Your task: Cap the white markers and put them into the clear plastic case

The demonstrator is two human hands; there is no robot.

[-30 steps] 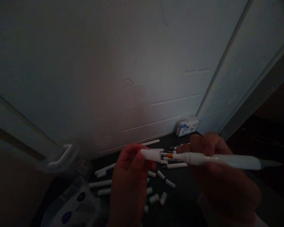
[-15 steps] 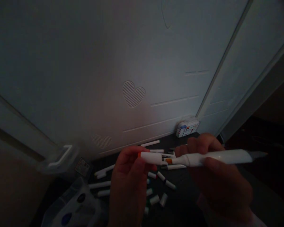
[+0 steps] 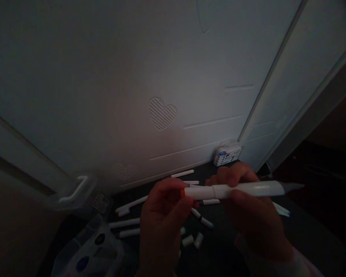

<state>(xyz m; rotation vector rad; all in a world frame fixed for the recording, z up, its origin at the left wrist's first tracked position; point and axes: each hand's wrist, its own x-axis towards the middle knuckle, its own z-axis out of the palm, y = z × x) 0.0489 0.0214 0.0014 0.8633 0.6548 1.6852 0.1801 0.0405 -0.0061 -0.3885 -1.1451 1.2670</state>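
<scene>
A white marker (image 3: 255, 189) with a grey, pointed far end lies level across my view, gripped by my right hand (image 3: 248, 207). Over its left end sits a white cap (image 3: 198, 192) with an orange tip, pinched between the thumb and fingers of my left hand (image 3: 163, 215). Cap and barrel meet with a thin seam. Below and behind my hands, several white markers (image 3: 129, 223) are scattered on a dark surface. Loose white caps (image 3: 188, 241) lie among them, and part of the pile is hidden by my hands.
A clear plastic container (image 3: 88, 250) stands at the lower left, with a clear box with a handle (image 3: 75, 192) behind it. A small printed box (image 3: 228, 154) leans by the pale panel (image 3: 190, 96), which bears heart reliefs. More markers (image 3: 281, 209) lie right.
The orange-tipped cap has slid over the marker's orange nib, closing the gap between them. My right hand has moved left with the marker, and my left hand slightly right.
</scene>
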